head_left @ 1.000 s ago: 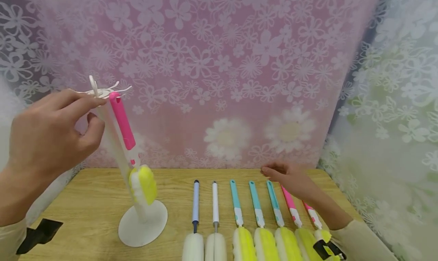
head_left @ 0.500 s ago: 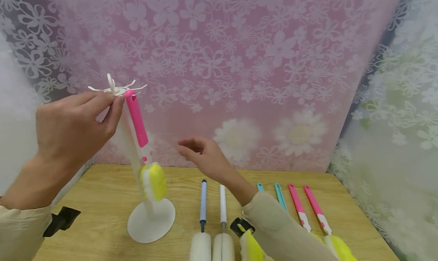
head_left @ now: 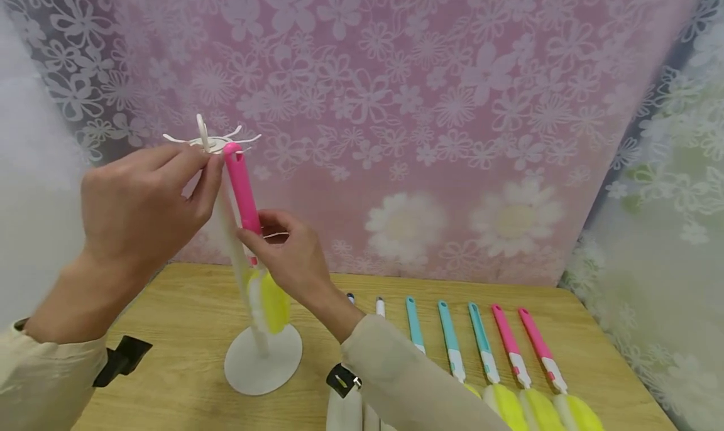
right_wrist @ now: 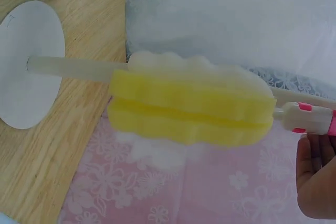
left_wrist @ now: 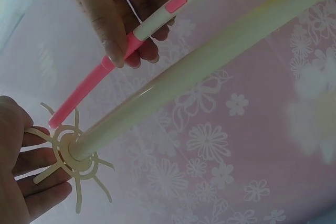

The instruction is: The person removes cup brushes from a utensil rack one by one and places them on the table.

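A white stand [head_left: 263, 371] with a round base, a slim pole and a ring of hooks rises at the left of the table. My left hand [head_left: 141, 195] pinches one of the hooks at its top, also visible in the left wrist view. From the ring hangs a sponge bottle brush with a pink handle [head_left: 240, 183] and a yellow and white sponge head [right_wrist: 194, 111]. My right hand [head_left: 294, 255] holds the lower handle, thumb in front and fingers behind, as the left wrist view shows. Handle top and hooks [left_wrist: 77, 195] meet there.
More sponge brushes lie in a row at the right: teal handles [head_left: 447, 327], pink handles [head_left: 504, 330], and two pale-handled ones partly hidden by my right forearm. A wooden table [head_left: 186, 330] carries everything. Pink flowered cloth [head_left: 407, 73] hangs behind.
My right hand has swung left from above the brush row to the hanging brush and taken hold of its handle. The left hand stays at the hooks. The whole view has shifted slightly.
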Tool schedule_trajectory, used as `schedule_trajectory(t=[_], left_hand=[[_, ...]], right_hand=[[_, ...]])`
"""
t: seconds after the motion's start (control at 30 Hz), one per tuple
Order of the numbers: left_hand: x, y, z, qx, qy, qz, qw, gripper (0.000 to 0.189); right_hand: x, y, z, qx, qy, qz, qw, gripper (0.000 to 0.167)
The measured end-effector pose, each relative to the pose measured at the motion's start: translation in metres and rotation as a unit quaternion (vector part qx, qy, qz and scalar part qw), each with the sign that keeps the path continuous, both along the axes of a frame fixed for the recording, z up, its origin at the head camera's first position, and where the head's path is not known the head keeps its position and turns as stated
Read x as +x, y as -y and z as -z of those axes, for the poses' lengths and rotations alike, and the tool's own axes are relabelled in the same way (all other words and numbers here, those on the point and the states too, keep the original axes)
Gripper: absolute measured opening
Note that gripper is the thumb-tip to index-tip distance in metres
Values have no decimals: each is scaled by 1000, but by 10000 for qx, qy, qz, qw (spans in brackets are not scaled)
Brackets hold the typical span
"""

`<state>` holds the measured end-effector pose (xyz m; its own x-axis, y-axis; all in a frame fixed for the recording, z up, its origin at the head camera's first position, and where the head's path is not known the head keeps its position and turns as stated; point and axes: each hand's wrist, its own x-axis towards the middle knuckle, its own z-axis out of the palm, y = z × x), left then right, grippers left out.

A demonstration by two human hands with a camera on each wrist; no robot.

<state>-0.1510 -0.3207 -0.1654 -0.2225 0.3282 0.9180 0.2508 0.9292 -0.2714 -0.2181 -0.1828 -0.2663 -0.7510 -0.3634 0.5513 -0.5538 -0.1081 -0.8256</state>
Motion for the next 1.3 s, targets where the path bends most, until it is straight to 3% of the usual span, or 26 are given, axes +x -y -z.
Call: schedule_trajectory(t=[0.3, 0.53, 0.73, 0.9, 1.03, 1.3], left_hand=[[0, -3, 0, 26, 93, -40, 9999, 36], [0, -3, 0, 95, 77, -38, 9999, 36], [0, -4, 1, 192, 8, -60, 9998, 37], [0, -4, 2, 232, 64, -52, 9997, 37], [1, -4, 3, 242, 81, -73, 9996, 37], [2, -5, 3, 276, 85, -96, 9995, 37]], right_hand=[[-2, -22, -12, -409, 101, 32, 9991, 26], [-4, -47, -28, -623, -268, 69, 9977, 26], [-8, -61, -25, -881, -299, 348, 9950, 25], [-13, -69, -6, -621, 123, 817, 9946, 27], [-17, -69, 18, -227, 752, 941, 9925, 28], [-24, -68, 72, 778, 1881, 904, 9749, 23]])
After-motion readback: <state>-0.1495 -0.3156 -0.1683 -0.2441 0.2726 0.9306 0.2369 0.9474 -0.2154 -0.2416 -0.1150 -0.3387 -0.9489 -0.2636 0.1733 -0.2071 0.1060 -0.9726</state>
